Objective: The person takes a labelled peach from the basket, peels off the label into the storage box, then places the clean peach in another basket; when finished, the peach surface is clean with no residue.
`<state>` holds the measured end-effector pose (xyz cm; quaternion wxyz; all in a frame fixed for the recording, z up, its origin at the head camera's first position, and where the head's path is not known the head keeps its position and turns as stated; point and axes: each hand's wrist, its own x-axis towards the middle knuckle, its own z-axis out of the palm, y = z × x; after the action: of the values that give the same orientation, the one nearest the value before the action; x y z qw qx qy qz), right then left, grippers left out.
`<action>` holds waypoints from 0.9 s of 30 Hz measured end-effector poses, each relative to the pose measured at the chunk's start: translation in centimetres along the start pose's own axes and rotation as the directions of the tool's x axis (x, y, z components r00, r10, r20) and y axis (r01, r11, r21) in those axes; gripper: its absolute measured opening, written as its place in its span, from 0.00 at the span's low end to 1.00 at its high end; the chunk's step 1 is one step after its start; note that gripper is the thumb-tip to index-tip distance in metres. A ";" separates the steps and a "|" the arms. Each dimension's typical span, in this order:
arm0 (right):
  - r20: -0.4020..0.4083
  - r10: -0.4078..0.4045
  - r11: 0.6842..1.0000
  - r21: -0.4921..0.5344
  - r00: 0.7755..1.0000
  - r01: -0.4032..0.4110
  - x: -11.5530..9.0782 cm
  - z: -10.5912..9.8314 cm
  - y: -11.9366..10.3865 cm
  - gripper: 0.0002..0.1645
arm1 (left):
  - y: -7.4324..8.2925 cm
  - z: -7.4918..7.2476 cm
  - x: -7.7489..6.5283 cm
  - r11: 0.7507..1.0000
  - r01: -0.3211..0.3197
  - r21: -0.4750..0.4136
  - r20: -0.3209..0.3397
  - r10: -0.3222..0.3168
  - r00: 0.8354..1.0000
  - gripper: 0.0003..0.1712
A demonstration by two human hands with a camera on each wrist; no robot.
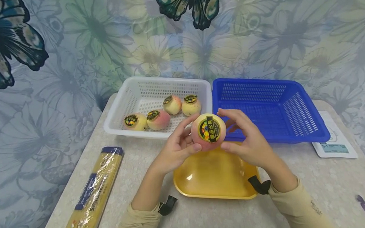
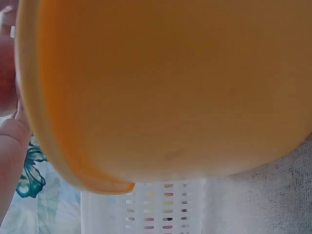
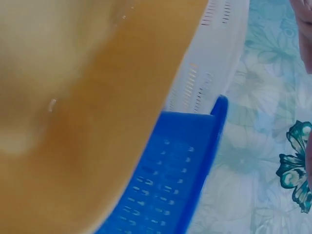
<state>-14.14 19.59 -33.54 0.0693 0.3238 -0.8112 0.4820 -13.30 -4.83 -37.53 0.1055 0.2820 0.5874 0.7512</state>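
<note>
A pink and yellow peach (image 1: 208, 131) with a black label facing up is held over the golden tray (image 1: 216, 175). My left hand (image 1: 176, 147) grips its left side, thumb at the lower front and fingers behind. On the other side my right hand (image 1: 249, 139) curls at the peach, thumb at its lower right edge, index finger raised near the top. Several more labelled peaches (image 1: 158, 119) lie in the white basket (image 1: 157, 135) behind. Both wrist views are mostly filled by the tray (image 2: 170, 97), with the fingers largely out of sight.
A blue basket (image 1: 290, 131) stands right of the white one. Beside it is a white scale (image 1: 335, 148) with a lit display, partly under the basket's rim. A pack of spaghetti (image 1: 96, 188) lies at the left, and a small purple object (image 1: 364, 206) at the right edge.
</note>
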 end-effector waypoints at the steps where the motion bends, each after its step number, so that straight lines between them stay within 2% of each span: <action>1: -0.011 -0.013 1.000 0.002 1.000 0.013 0.1 -0.1 -0.2 0.41 | 0.0 0.0 0.0 1.000 -0.001 0.015 -0.003 0.001 1.000 0.47; 9: -0.027 -0.028 0.998 -0.048 0.999 0.027 0.4 -0.2 -1.9 0.35 | 0.3 0.1 0.0 0.992 0.011 0.128 -0.024 -0.008 1.000 0.44; 16: -0.047 -0.051 0.997 -0.064 0.998 0.048 0.5 0.1 -2.0 0.31 | 0.4 0.1 0.1 0.974 0.048 0.220 -0.061 -0.035 0.997 0.43; 22: -0.075 -0.068 0.997 -0.030 0.995 0.066 0.8 0.4 -2.1 0.25 | 0.4 0.2 0.1 0.968 0.057 0.245 -0.071 -0.041 0.997 0.43; 27: -0.087 -0.064 0.998 -0.026 0.994 0.062 0.8 0.5 -2.1 0.24 | 0.5 0.2 0.1 0.964 0.083 0.255 -0.085 -0.063 0.994 0.43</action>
<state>-13.43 18.16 -31.88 0.1238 0.3270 -0.8023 0.4837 -13.21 -4.76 -36.98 0.0732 0.2429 0.6936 0.6742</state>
